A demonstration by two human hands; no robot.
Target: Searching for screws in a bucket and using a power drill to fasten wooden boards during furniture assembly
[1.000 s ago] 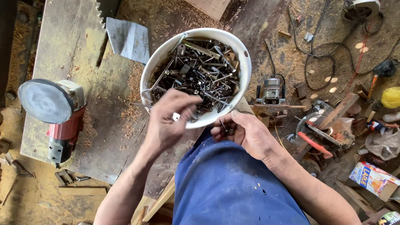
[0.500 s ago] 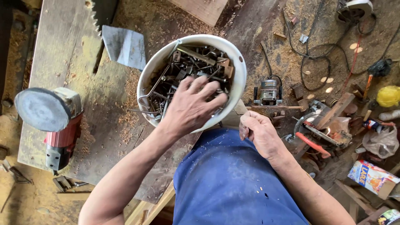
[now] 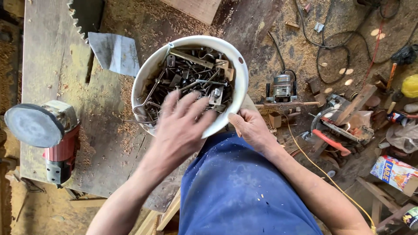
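- Left hand [image 3: 183, 130]: fingers [image 3: 172, 102] spread flat over loose metal hardware [image 3: 191, 80], gripping nothing; rake lightly, since sharp ends could prick.
- Right hand [image 3: 250, 128]: fingers curled at the near rim of the white bowl [image 3: 237, 65], bracing it.
- Beyond: sawdust-strewn surface [image 3: 104, 126].

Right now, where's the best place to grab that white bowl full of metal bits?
Probably the bare near-right rim of the white bowl, from the right, where the right hand already touches it. The left hand covers the near side, and sharp hardware fills the inside.
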